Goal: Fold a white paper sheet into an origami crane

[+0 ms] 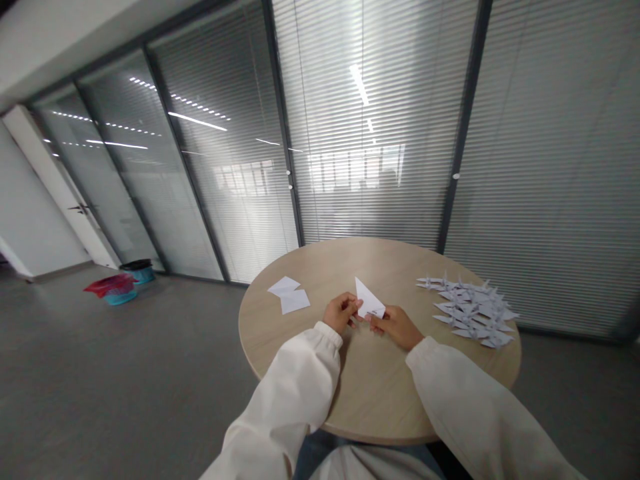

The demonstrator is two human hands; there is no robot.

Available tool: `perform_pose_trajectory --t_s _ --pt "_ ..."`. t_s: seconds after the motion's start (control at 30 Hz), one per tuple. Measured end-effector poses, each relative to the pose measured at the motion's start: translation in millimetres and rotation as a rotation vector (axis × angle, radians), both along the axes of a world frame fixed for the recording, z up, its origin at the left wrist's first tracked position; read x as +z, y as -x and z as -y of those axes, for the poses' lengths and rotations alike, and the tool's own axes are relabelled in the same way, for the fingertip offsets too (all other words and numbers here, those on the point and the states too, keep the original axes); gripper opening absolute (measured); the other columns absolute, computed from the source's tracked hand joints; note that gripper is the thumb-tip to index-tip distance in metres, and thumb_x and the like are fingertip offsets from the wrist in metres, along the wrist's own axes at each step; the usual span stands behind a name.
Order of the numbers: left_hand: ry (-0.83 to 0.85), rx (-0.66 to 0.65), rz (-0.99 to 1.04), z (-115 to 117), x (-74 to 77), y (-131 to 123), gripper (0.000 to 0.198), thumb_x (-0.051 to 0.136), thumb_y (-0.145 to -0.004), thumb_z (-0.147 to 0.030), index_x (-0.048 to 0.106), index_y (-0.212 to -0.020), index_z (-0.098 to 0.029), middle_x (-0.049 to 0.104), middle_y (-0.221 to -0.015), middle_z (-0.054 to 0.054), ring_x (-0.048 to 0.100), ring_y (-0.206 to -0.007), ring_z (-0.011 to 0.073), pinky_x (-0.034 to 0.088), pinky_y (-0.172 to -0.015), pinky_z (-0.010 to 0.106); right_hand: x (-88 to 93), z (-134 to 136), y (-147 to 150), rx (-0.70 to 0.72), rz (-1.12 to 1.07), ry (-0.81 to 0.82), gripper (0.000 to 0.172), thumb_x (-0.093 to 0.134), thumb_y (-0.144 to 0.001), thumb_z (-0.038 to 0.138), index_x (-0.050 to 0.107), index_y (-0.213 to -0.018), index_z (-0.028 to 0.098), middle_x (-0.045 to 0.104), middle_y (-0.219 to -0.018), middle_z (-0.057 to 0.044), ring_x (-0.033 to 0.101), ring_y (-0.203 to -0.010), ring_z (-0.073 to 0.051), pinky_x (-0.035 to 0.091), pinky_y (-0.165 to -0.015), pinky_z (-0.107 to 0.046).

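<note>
Both hands meet over the middle of a round wooden table [310, 360], pinching a white sheet of paper folded into a triangle [369, 298]. The left hand [341, 311] has its fingers curled and closed on the triangle's near left edge; the right hand [396, 326] grips the near right corner between thumb and fingers. The triangle stands tilted up from the tabletop, its sharp tip pointing to the far side, its near edge low between the two hands. Both arms wear loose cream sleeves [295, 387] that reach in from the near edge of the table.

To the left of the hands, a little farther off, lie a few flat white paper squares [289, 295], overlapping each other. On the right side of the table, well apart from the hands, a heap of folded paper cranes [470, 310] is spread out. Beyond the table stand glass partitions with closed blinds [380, 133]. On the floor at far left sit a blue bin with a black liner [137, 269] and a teal tub with red cloth [113, 289].
</note>
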State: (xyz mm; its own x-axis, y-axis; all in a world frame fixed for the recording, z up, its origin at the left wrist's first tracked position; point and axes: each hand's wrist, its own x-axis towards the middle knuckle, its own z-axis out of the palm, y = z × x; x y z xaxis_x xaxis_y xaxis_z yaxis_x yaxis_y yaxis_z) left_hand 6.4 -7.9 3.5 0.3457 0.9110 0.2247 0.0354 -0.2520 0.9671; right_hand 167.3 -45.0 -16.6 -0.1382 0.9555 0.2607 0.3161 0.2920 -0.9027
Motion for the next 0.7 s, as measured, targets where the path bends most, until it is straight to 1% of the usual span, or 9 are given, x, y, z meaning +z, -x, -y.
perform_pose_trajectory --t_s 0.23,0.37,0.43,0.5,0.7 --pt "-0.061 0.038 -0.047 -2.2 -4.1 0.3 0.037 0.06 -0.067 -0.05 0.052 -0.07 -0.014 0.052 -0.051 -0.003 0.049 -0.043 0.0084 0.041 -0.035 0.018 2.0 1.6 -0.6 0.01 -0.011 -0.009 0.037 0.056 -0.073 0.047 0.063 -0.069 0.011 0.064 -0.061 -0.006 0.055 -0.05 -0.013 0.044 -0.05 -0.023" --pt "-0.062 0.048 -0.016 -4.2 -5.7 0.3 0.036 0.059 -0.068 -0.049 0.051 -0.07 -0.014 0.051 -0.051 -0.003 0.048 -0.043 0.0079 0.04 -0.034 0.017 3.8 1.3 -1.1 -0.005 -0.067 -0.023 0.037 0.056 -0.074 0.046 0.064 -0.08 0.01 0.062 -0.062 -0.004 0.054 -0.051 -0.012 0.042 -0.049 -0.022" --pt "-0.067 0.055 -0.002 -5.1 -6.1 0.4 0.035 0.058 -0.068 -0.049 0.051 -0.071 -0.014 0.051 -0.052 -0.003 0.048 -0.043 0.0077 0.04 -0.034 0.016 3.1 -0.5 -2.0 -0.032 -0.074 -0.036 0.034 0.055 -0.075 0.044 0.064 -0.082 0.011 0.061 -0.062 -0.003 0.054 -0.053 -0.012 0.041 -0.048 -0.021" --pt "-0.068 0.051 -0.004 -5.4 -6.4 0.3 0.035 0.058 -0.069 -0.049 0.05 -0.071 -0.014 0.052 -0.052 -0.003 0.048 -0.043 0.0078 0.041 -0.034 0.016 2.0 -2.6 -3.2 -0.069 -0.066 -0.051 0.031 0.055 -0.075 0.042 0.063 -0.079 0.012 0.06 -0.061 -0.002 0.053 -0.053 -0.012 0.041 -0.049 -0.021" --pt "-0.039 0.004 -0.059 -2.4 -6.6 -1.1 0.036 0.057 -0.069 -0.05 0.049 -0.071 -0.015 0.054 -0.051 -0.002 0.049 -0.042 0.0088 0.041 -0.035 0.018 1.8 -5.2 -5.2 -0.13 -0.086 -0.065 0.021 0.055 -0.072 0.034 0.06 -0.077 0.015 0.058 -0.065 -0.001 0.054 -0.059 -0.013 0.043 -0.05 -0.021"
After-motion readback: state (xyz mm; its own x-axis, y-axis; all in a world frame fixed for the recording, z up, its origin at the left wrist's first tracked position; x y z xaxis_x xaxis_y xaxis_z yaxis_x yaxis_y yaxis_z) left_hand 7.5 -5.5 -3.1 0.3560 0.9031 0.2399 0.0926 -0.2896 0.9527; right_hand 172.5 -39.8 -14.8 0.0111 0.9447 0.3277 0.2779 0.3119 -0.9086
